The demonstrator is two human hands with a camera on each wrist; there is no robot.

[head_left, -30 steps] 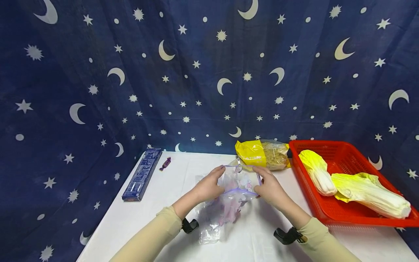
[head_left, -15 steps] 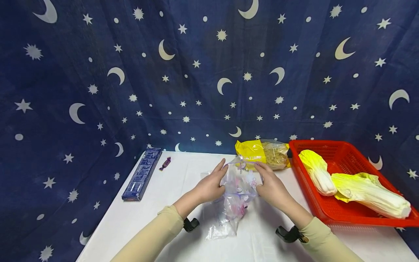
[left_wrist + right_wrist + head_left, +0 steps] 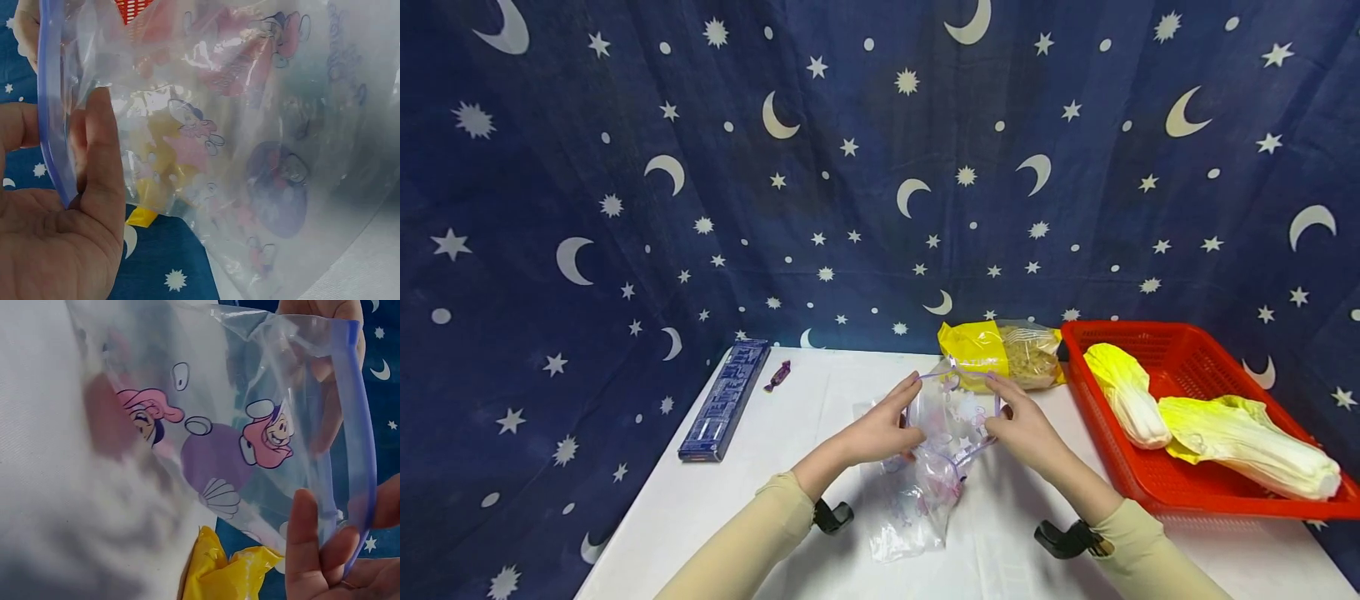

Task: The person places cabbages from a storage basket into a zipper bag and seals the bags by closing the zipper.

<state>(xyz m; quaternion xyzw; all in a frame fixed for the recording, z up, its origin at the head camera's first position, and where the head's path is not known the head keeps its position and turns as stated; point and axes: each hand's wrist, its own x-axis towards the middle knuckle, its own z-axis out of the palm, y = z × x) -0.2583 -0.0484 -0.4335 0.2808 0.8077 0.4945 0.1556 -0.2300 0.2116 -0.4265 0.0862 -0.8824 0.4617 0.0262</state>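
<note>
Both hands hold a clear zip bag [image 3: 917,500] with a purple zip strip and pink cartoon prints. The left hand [image 3: 880,429] grips the left side of its mouth, and the right hand [image 3: 1022,425] grips the right side. Between them the mouth is spread apart, and the bag's body hangs down toward the person over the white table. In the left wrist view, thumb and fingers lie on either side of the zip strip [image 3: 50,106]. The right wrist view likewise shows right fingers [image 3: 304,531] on the bag film beside the strip.
Behind the hands lies a yellow packet [image 3: 973,346] with a see-through side. At the right stands a red basket [image 3: 1195,350] with two cabbages [image 3: 1247,442]. A blue box [image 3: 727,400] and a purple wrapped candy [image 3: 778,375] lie at the left. A starry curtain [image 3: 850,208] backs the table [image 3: 820,383].
The bag's mouth was flattened somewhat half a second ago and is spread wider now, its near edge slanting up to the right. The bag's body has shifted under the hands, which stay nearly in place.
</note>
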